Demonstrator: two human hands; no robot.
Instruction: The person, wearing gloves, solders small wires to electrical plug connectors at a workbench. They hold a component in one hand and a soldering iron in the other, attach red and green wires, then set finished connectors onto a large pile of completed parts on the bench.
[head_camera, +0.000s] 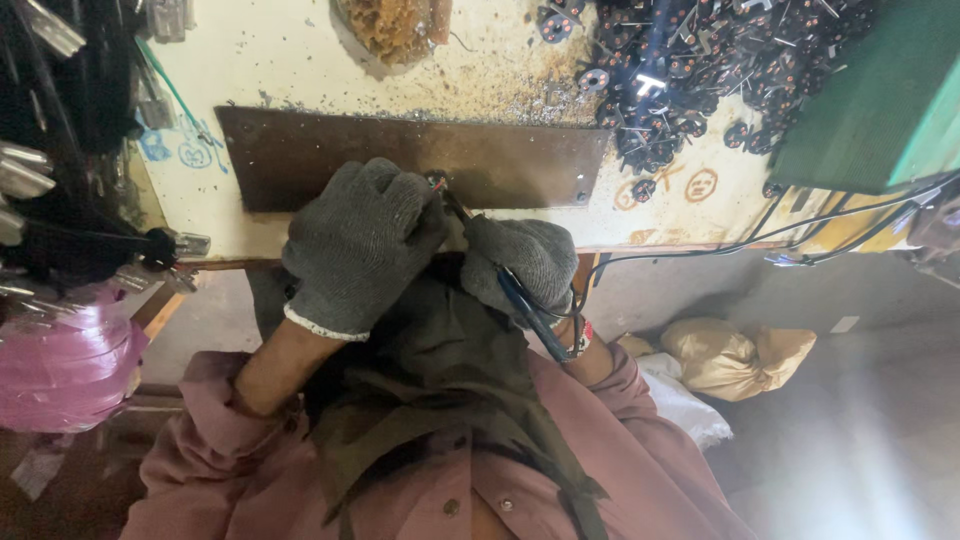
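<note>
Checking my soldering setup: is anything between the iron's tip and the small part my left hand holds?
Nothing visible: the soldering iron in the right hand reaches the small part by the left hand, over the brown plate.

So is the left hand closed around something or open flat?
Closed: the gloved left hand is curled into a fist above the brown plate. What it grips is hidden.

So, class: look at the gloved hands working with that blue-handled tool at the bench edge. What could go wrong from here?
1. The left hand sits right beside the tip of the blue-handled tool held in the right hand; a slip could jab the glove.
2. The black cables trail off the bench edge near the right hand and might snag.
3. The heap of small black parts lies loose and could scatter if knocked.
</note>
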